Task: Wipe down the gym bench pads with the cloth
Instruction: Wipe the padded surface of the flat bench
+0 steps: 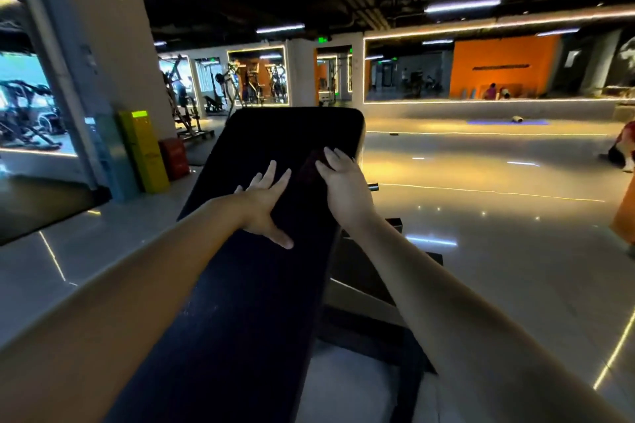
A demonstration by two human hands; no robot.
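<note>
The left hand (264, 203) lies flat on the black bench pad (261, 285), fingers spread wide and holding nothing. The right hand (340, 182), at 1 o'clock from it, presses a dark cloth (311, 165), hard to see, fingers loosely curved. Better to keep even pressure and overlap the strokes. The pad slopes upward toward 12 o'clock; a glossy floor (481, 268) reflects the lamps.

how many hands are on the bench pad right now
2. The left hand lies flat, fingers spread, mid-pad on the bench pad. The right hand rests near the pad's right edge, farther up, on a dark cloth.
</note>
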